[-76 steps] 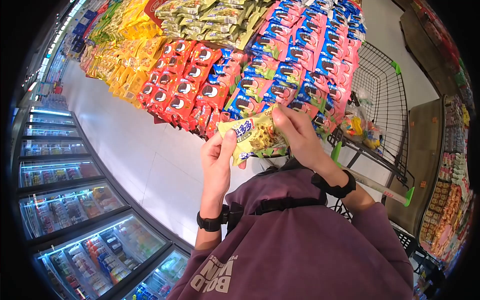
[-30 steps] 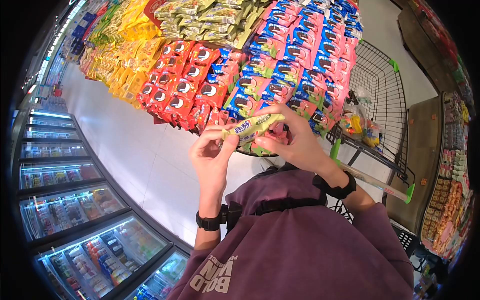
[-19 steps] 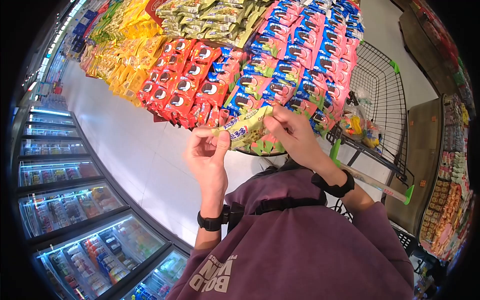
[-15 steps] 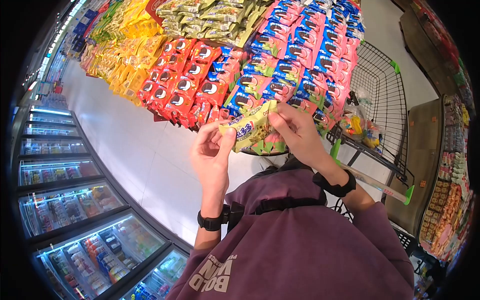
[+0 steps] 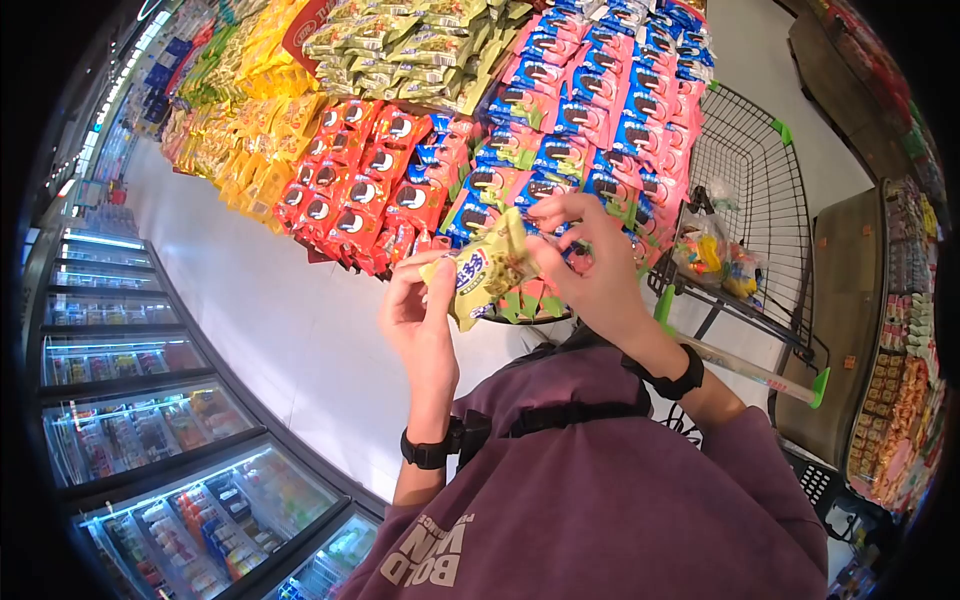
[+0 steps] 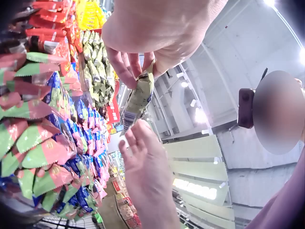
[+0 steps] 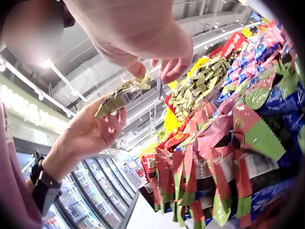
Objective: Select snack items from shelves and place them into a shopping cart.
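In the head view my left hand (image 5: 418, 305) pinches one end of a small green-yellow snack packet (image 5: 486, 268), thumb on its printed front and fingers behind. Large blue characters and a picture of the snack show on that front. At the packet's other end is my right hand (image 5: 594, 262), its thumb tip right at the wrapper and its fingers spread apart from it. The right wrist view shows the packet (image 7: 123, 97) between the left hand (image 7: 90, 130) and the right thumb. A barcode shows on the packet's back (image 6: 137, 102) in the left wrist view.
A heaped display holds green packets (image 5: 410, 50), red packets (image 5: 365, 185), yellow packets (image 5: 262, 140) and blue-pink packets (image 5: 590, 90). A wire shopping cart (image 5: 760, 150) with bagged goods stands at right. Glass-fronted freezers (image 5: 150, 420) line the left. Shelves (image 5: 880, 380) stand far right.
The packet has been turned about between both hands. Since half a second ago the right fingers have loosened and spread away from its end, while the left hand keeps its grip.
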Tool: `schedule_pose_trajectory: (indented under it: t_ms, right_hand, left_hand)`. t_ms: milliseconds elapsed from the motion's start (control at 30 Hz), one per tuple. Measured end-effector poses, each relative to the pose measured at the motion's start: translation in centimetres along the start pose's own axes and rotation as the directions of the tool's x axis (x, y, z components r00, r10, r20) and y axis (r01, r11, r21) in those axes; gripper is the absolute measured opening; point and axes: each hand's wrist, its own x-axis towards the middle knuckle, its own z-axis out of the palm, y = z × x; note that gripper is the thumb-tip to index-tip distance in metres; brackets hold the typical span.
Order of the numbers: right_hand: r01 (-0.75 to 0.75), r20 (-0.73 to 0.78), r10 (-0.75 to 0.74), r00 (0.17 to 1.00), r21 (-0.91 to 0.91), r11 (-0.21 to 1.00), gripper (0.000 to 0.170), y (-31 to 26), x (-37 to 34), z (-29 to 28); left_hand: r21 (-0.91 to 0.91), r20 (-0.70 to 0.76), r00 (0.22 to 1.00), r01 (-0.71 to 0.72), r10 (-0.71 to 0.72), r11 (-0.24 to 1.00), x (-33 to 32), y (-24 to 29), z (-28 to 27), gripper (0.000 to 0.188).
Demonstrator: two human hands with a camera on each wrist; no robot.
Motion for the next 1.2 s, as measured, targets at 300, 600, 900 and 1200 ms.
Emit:
schedule_pose_trajectory:
  t_ms: [300, 600, 900, 1200]
  right_hand:
    - [0.021, 0.270, -0.029, 0.962, 0.033, 0.999, 0.063, -2.4, -0.7, 0.9]
    - [-0.363, 0.254, 0.275, 0.928, 0.432, 0.826, 0.040, -0.5, -1.1, 0.7]
    - [-0.338, 0.284, 0.245, 0.927, 0.350, 0.874, 0.038, 0.5, -0.5, 0.8]
    - [-0.391, 0.387, 0.239, 0.891, 0.385, 0.836, 0.046, -0.6, 0.2, 0.1]
  left_hand:
    - [0.233, 0.300, 0.929, -0.290, 0.214, 0.928, -0.1, 1.5, 0.5, 0.013]
    - [0.340, 0.240, 0.950, -0.274, 0.199, 0.900, 0.2, 0.7, 0.9, 0.045]
    - [-0.009, 0.253, 0.942, 0.231, -0.221, 0.973, -0.1, 0.9, 0.9, 0.036]
    - [-0.058, 0.216, 0.938, 0.288, -0.270, 0.956, 0.3, 0.4, -0.5, 0.036]
